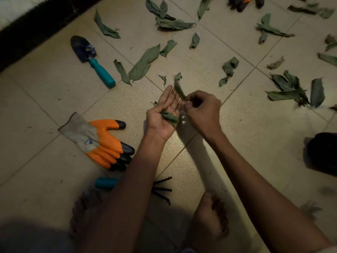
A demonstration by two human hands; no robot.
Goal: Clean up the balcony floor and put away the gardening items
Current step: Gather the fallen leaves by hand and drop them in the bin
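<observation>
My left hand (164,114) is palm up over the tiled floor, cradling a small bunch of dried green leaves (170,118). My right hand (202,108) pinches another leaf (179,90), blurred, just above the left palm. Several dried leaves (144,63) lie scattered over the tiles ahead and to the right (288,88). A dark trowel with a teal handle (91,59) lies at the left. An orange, grey and black gardening glove (102,143) lies near my left forearm. A teal-handled hand rake (107,183) is partly hidden under that arm.
A second orange glove (245,2) lies at the top edge. A black object (322,152) sits at the right edge. A dark strip (27,33) borders the floor at the upper left. My bare feet (209,221) rest on the tiles below.
</observation>
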